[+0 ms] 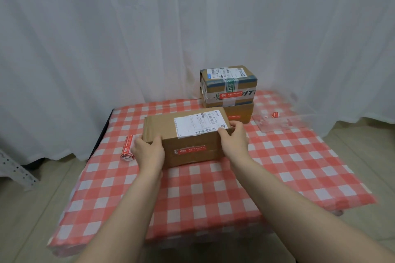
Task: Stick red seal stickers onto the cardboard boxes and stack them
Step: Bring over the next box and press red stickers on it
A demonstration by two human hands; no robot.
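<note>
Both hands, left (147, 151) and right (234, 141), clasp the sealed box (186, 136) by its ends; set carelessly, it could topple the stack (228, 89).

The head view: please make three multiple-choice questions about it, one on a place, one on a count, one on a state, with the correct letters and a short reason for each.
1. Where does the sticker roll lie?
A. on top of the stack
B. on the tablecloth beside the left hand
C. on the floor

2. How many boxes are in the stack at the back?
A. two
B. four
C. five

3. What is the state of the front box?
A. open and unsealed
B. lying untouched
C. held at both ends, with a red seal sticker on its near side

Answers: 1 B, the roll rests on the checked tablecloth just by the left hand. 2 A, one taped box sits on one plain box. 3 C, the left hand and the right hand grip its ends, and the red seal sticker shows on the near side.
</note>
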